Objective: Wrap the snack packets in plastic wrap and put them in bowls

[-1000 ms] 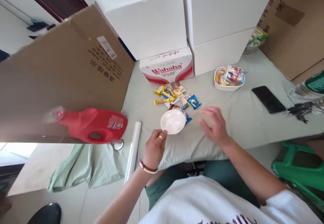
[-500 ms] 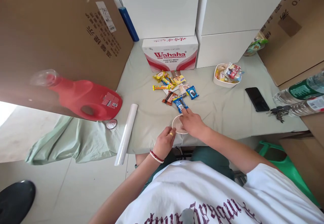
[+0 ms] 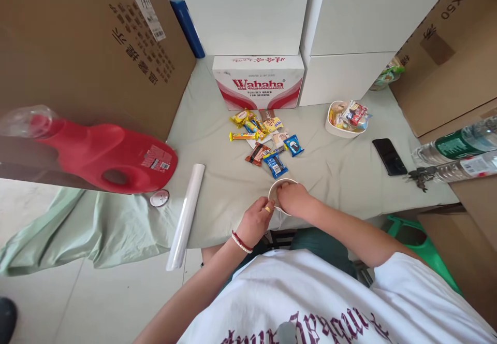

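A white paper bowl (image 3: pixel 280 181) is at the table's front edge. My left hand (image 3: pixel 256 220), with a gold ring and a bracelet at the wrist, is closed on the bowl's left rim. My right hand (image 3: pixel 297 199) reaches down inside the bowl; its fingertips are hidden there, and I cannot see what they touch. Just beyond lies a blue snack packet (image 3: pixel 275 165). Behind it is a loose pile of wrapped snacks, among them a brown packet (image 3: pixel 258 154), another blue packet (image 3: pixel 294 145) and a yellow bar (image 3: pixel 244 136).
A white container (image 3: pixel 344 130) of wrapped snacks stands to the right, near a black phone (image 3: pixel 389 156), keys (image 3: pixel 421 177) and plastic bottles (image 3: pixel 454 144). On the left lie a roll of film (image 3: pixel 186 217) and a red jug (image 3: pixel 116 157). A Wahaha carton (image 3: pixel 259 87) stands behind.
My right hand has moved from the near blue packet down into the bowl. The bowl and my left hand have shifted slightly right, and the view has moved a little.
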Tool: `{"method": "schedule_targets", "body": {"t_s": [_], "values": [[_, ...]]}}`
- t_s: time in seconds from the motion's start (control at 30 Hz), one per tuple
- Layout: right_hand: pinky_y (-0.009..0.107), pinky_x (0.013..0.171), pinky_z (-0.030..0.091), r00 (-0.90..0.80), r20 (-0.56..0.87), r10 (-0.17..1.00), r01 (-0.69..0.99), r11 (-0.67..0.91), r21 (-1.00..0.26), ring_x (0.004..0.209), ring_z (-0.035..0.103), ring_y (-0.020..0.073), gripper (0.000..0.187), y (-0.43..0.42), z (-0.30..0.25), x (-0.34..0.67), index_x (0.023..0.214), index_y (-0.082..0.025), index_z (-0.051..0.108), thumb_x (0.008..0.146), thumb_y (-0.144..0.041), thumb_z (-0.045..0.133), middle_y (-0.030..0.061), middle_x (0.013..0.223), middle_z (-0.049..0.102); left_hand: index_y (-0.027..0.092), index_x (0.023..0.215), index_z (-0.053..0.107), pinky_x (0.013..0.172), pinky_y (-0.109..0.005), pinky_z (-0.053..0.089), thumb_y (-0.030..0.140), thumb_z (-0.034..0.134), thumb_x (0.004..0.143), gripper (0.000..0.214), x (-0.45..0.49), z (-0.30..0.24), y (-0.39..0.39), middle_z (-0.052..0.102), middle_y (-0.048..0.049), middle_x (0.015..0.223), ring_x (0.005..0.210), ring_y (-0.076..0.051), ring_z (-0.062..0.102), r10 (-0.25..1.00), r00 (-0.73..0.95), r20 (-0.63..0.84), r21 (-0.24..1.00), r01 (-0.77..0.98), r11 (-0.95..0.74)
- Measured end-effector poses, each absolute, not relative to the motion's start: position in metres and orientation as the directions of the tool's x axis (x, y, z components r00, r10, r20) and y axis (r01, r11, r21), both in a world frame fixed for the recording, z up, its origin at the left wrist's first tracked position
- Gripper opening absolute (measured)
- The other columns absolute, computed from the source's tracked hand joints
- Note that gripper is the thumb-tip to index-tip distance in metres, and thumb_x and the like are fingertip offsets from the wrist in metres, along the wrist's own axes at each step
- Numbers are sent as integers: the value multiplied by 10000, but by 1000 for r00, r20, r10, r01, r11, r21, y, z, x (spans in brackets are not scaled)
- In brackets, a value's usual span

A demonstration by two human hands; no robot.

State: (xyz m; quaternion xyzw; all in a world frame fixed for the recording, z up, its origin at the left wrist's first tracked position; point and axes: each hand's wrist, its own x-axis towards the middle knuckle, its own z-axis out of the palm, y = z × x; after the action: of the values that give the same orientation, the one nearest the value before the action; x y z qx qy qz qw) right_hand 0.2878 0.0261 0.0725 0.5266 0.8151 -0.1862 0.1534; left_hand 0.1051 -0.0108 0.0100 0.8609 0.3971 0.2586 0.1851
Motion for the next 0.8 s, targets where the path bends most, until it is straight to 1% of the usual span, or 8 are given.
{"method": "schedule_targets", "body": {"t_s": [0.13, 0.23, 0.33, 0.43, 0.53, 0.63, 0.73, 0.8], "values": [[340, 862, 574, -401, -483, 778, 916, 339, -214, 1050, 719, 273, 253, 33, 80, 300, 1147, -134, 749, 948, -208, 612, 174, 1197, 735, 243, 1307, 599, 839, -280, 601, 226, 477, 1063, 273, 96, 7, -7, 707, -82, 1110, 963, -168, 719, 797, 525, 301, 641, 508, -576], [334, 899, 547, -463, -333, 822, 836, 280, -472, 1002, 699, 232, 307, 29, 83, 321, 1195, -160, 736, 904, -202, 647, 129, 1179, 718, 266, 1443, 524, 822, -269, 610, 213, 494, 1058, 390, 87, 2, -5, 714, -73, 1103, 936, -155, 734, 798, 513, 316, 693, 450, -563], [288, 807, 523, -399, -155, 904, 637, 152, -756, 891, 662, 187, 326, 25, 85, 347, 1186, -176, 725, 872, -229, 658, 68, 1048, 703, 286, 1552, 418, 824, -279, 617, 221, 505, 1054, 510, 83, -3, -1, 715, -72, 1102, 908, -150, 737, 791, 523, 316, 708, 425, -564], [249, 688, 482, -283, -91, 955, 427, 41, -903, 804, 619, 161, 329, 26, 90, 365, 1157, -178, 712, 870, -332, 663, 35, 986, 679, 316, 1594, 342, 813, -283, 616, 239, 531, 1043, 587, 86, -4, 2, 699, -79, 1142, 923, -155, 734, 767, 547, 334, 678, 426, -599], [239, 657, 461, -171, -43, 984, 389, 27, -921, 765, 592, 144, 356, 40, 97, 377, 1155, -184, 701, 848, -364, 691, 17, 990, 669, 342, 1591, 318, 742, -267, 595, 220, 550, 1026, 622, 91, -1, 1, 673, -65, 1104, 866, -153, 711, 756, 527, 389, 608, 470, -640], [253, 711, 477, 121, 91, 989, 509, 17, -861, 785, 592, 136, 395, 84, 98, 397, 1212, -148, 667, 872, -347, 696, 30, 1022, 674, 383, 1564, 354, 678, -241, 552, 134, 518, 1006, 632, 93, 4, -3, 637, -27, 1013, 751, -128, 654, 734, 532, 423, 542, 500, -675], [308, 870, 479, 422, 260, 869, 660, -98, -745, 953, 618, 157, 473, 158, 89, 421, 1307, -18, 571, 979, -359, 582, 123, 1147, 666, 366, 1591, 315, 682, -249, 556, 115, 513, 994, 677, 88, 8, -11, 630, -33, 1003, 767, -144, 656, 750, 516, 414, 546, 518, -658], [368, 980, 446, 480, 248, 841, 710, -207, -673, 1097, 609, 199, 537, 208, 79, 432, 1283, 78, 522, 1022, -390, 485, 202, 1203, 636, 342, 1611, 283, 686, -260, 570, 133, 517, 998, 688, 81, 10, -17, 641, -50, 1021, 798, -164, 677, 777, 500, 382, 559, 544, -625]]}}
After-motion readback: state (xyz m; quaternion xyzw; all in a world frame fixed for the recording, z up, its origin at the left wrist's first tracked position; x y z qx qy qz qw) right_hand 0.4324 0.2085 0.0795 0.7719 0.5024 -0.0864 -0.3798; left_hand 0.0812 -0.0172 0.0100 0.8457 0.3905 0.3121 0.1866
